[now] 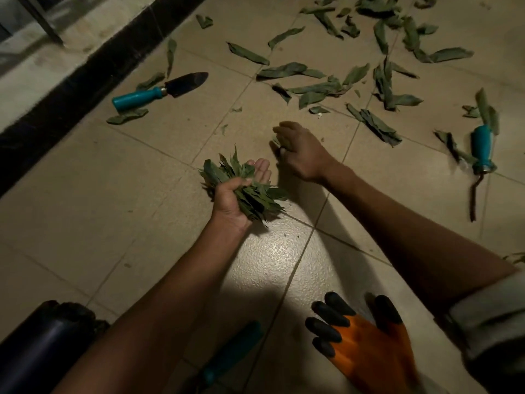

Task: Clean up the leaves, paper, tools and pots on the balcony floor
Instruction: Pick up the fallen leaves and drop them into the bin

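Leaves are the job in hand. My left hand (pixel 237 191) grips a thick bunch of leaves (pixel 250 191), thumb over the stems and fingertips only half curled, palm up just above the tiled floor (pixel 119 211). My right hand (pixel 298 150) is down at the floor just beyond it, fingers curled round a small leaf scrap (pixel 276 140). The two hands sit near each other, not touching.

Most of the scattered leaves (pixel 326 89) lie farther out, and a few sit by the trowel (pixel 159 91) near the dark border (pixel 56 109). A second teal-handled tool (pixel 481 150) lies to the right, well apart. An orange glove (pixel 369 345) and another teal handle (pixel 230 354) lie close to me, beside a dark pot (pixel 42 342).

My worry is the bunch: it looks full, and I judge that pushing another scrap in means loosening the thumb, which could spill leaves over swept tiles. Reaching far right with the bundle held loosely could shed more.
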